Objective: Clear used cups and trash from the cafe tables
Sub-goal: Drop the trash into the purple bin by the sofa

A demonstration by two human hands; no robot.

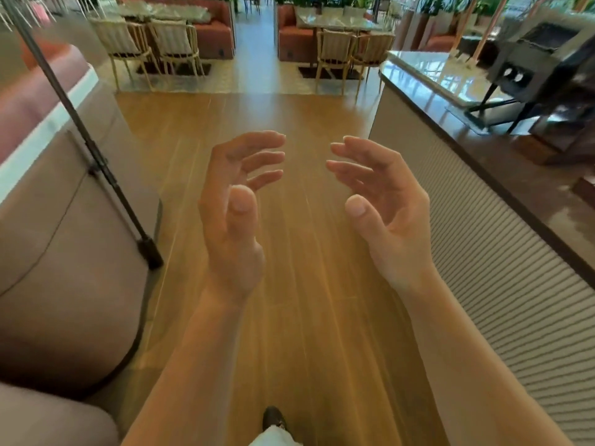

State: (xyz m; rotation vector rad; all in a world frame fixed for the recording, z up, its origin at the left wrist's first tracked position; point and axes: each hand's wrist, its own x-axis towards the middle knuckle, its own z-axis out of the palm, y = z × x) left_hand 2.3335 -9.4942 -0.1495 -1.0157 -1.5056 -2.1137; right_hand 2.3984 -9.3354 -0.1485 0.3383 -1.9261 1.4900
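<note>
My left hand (235,207) and my right hand (383,207) are raised in front of me over the wooden floor, palms facing each other, fingers loosely curved. Neither holds anything. No cup or piece of trash shows near them. Two cafe tables stand far ahead: one at the back left (161,11) and one at the back right (335,22), their tops too blurred to tell what lies on them.
A brown sofa back (64,239) with a dark tripod leg (112,185) runs along my left. A ribbed counter (502,262) with a glossy top and a dark machine (541,66) runs along my right. Wicker chairs (174,46) stand ahead. A wooden aisle (299,101) leads forward.
</note>
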